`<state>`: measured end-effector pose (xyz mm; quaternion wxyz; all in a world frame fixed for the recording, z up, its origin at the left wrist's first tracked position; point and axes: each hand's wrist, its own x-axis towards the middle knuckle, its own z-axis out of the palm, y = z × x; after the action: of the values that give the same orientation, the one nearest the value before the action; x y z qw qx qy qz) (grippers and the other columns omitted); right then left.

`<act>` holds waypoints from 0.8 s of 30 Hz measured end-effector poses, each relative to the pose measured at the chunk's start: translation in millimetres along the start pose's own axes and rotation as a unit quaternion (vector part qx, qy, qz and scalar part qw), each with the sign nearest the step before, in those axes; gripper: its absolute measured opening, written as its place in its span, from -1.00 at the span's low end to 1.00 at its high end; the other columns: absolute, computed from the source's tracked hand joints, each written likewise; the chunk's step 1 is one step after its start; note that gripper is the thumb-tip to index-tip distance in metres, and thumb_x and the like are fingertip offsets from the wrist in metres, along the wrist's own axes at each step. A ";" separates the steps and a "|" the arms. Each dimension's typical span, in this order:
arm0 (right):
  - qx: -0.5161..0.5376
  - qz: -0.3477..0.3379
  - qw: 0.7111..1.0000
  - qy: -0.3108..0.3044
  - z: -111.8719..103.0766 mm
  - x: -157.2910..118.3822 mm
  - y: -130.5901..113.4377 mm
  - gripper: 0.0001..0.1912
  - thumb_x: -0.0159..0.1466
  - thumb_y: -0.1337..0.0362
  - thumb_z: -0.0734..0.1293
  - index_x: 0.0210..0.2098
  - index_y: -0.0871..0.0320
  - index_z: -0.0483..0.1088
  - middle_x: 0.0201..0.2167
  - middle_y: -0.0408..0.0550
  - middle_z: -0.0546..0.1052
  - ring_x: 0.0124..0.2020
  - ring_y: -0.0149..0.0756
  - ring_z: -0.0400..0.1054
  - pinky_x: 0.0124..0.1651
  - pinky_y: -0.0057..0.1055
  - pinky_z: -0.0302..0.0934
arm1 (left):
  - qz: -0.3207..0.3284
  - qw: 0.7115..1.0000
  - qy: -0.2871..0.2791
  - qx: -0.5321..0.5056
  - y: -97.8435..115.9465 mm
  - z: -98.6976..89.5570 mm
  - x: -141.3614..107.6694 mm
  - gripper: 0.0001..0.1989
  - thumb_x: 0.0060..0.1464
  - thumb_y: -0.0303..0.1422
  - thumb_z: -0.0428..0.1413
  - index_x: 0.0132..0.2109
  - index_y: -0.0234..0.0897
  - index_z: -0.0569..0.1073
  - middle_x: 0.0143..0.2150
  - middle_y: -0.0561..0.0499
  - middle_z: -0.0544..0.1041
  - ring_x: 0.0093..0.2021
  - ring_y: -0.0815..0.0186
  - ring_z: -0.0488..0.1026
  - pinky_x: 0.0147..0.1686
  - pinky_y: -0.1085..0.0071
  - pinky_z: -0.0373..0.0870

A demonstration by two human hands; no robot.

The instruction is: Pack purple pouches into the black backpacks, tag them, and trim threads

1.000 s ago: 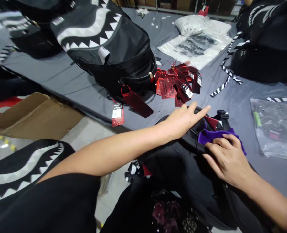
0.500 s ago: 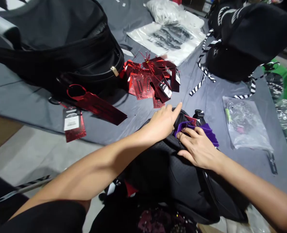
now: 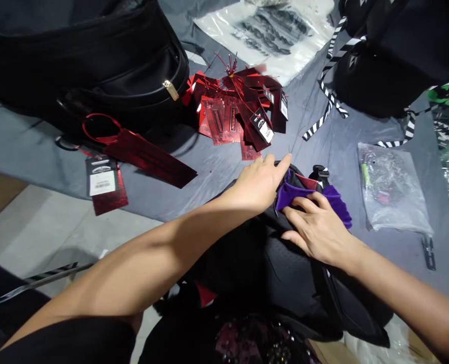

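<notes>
A black backpack lies in front of me, tilted against the table's edge. My left hand is closed over its upper rim, with the index finger raised along the edge; the other fingertips are hidden. A thin dark strand shows at that fingertip. Soft purple cloth shows at the bag's opening, next to a strip of red. My right hand has bent fingers on this cloth, and the thumb rests on the black fabric below. Part of the purple cloth sticks out beyond the right knuckles.
A bundle of red hang tags lies beyond my left hand. Another black bag, with red tags attached, stands at left. At right are a clear plastic bag, a black buckle clip and a black bag with striped cords.
More of the purple cloth shows between my hands, and it looks spread wider at the opening. Both hands stay at the backpack's rim. The view has tilted slightly downward.
</notes>
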<state>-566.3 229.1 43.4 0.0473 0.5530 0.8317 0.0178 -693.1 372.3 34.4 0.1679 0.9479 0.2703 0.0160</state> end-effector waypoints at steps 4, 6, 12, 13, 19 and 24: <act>0.002 0.003 1.000 0.003 0.1 1.0 -3.1 -0.44 0.42 0.02 0.10 0.11 0.39 0.32 -0.08 0.16 0.55 0.05 -0.02 0.23 0.11 -0.07 -0.03 | -0.005 1.000 -0.020 -0.004 0.3 -4.5 0.9 -0.24 0.12 -0.49 0.07 0.40 -0.22 -0.07 0.12 -0.21 0.32 0.04 0.11 0.36 -0.07 0.29 0.36; -0.006 0.011 1.000 -0.001 0.3 1.4 -5.0 -0.39 0.42 0.00 0.09 0.16 0.46 0.27 -0.04 0.19 0.53 0.06 0.00 0.22 0.14 -0.05 -0.05 | -0.004 1.000 -0.026 -0.007 0.1 -5.2 1.0 -0.22 0.13 -0.50 0.06 0.41 -0.23 -0.09 0.13 -0.22 0.31 0.05 0.10 0.36 -0.06 0.28 0.36; -0.001 0.015 1.000 -0.008 0.7 0.6 -6.0 -0.37 0.44 0.00 0.05 0.19 0.46 0.26 -0.07 0.20 0.55 0.07 0.00 0.22 0.18 -0.01 -0.07 | -0.006 0.999 -0.033 -0.001 0.7 -6.9 0.4 -0.25 0.14 -0.52 0.05 0.41 -0.27 -0.08 0.15 -0.26 0.30 0.07 0.08 0.36 -0.03 0.25 0.36; -0.001 0.014 1.000 -0.009 0.9 0.7 -5.7 -0.34 0.44 -0.01 0.05 0.22 0.47 0.22 -0.03 0.21 0.54 0.11 0.01 0.20 0.19 -0.01 -0.07 | -0.009 0.999 -0.035 -0.001 0.8 -7.3 0.4 -0.24 0.14 -0.52 0.05 0.40 -0.26 -0.08 0.15 -0.25 0.30 0.07 0.08 0.36 -0.03 0.26 0.36; 0.001 0.021 1.000 -0.018 1.1 0.2 -2.9 -0.36 0.43 -0.01 0.06 0.16 0.47 0.29 -0.13 0.18 0.57 0.03 -0.01 0.25 0.18 -0.02 -0.05 | -0.002 0.999 -0.033 -0.007 1.3 -8.6 0.8 -0.26 0.15 -0.52 0.03 0.41 -0.28 -0.07 0.15 -0.28 0.28 0.07 0.06 0.36 -0.04 0.24 0.36; 0.005 0.008 1.000 -0.022 -0.6 1.6 -3.1 -0.28 0.43 -0.04 0.05 0.27 0.50 0.15 -0.03 0.21 0.55 0.14 0.03 0.17 0.22 0.01 -0.10 | -0.004 1.000 -0.030 -0.005 1.0 -7.2 2.1 -0.24 0.11 -0.54 0.05 0.39 -0.24 -0.04 0.11 -0.23 0.32 0.03 0.10 0.37 -0.08 0.27 0.37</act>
<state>-569.8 229.4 43.6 0.0629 0.5605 0.8258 0.0018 -691.7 374.8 41.4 0.1807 0.9460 0.2689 -0.0113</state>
